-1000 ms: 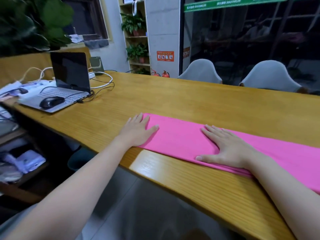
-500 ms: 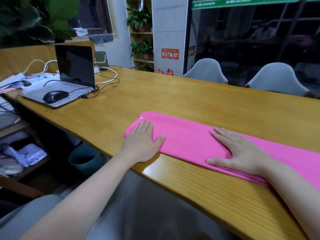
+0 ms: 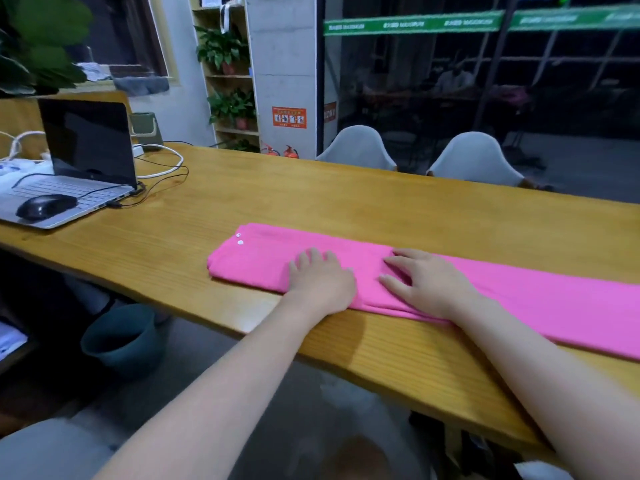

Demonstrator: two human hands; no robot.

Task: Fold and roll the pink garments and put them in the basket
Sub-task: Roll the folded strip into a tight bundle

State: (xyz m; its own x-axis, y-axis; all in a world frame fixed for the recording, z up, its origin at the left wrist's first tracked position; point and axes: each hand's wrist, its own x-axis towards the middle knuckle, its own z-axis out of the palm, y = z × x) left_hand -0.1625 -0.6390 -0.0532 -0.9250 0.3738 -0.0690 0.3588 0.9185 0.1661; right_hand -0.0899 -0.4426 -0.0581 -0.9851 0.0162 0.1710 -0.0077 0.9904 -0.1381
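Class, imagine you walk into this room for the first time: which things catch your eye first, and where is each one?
The bright pink garment, folded into a long strip, lies along the near edge of the wooden table. The left hand and the right hand press flat on it, side by side near its left end. At the far left of the table sits an open laptop with a black mouse resting on it.
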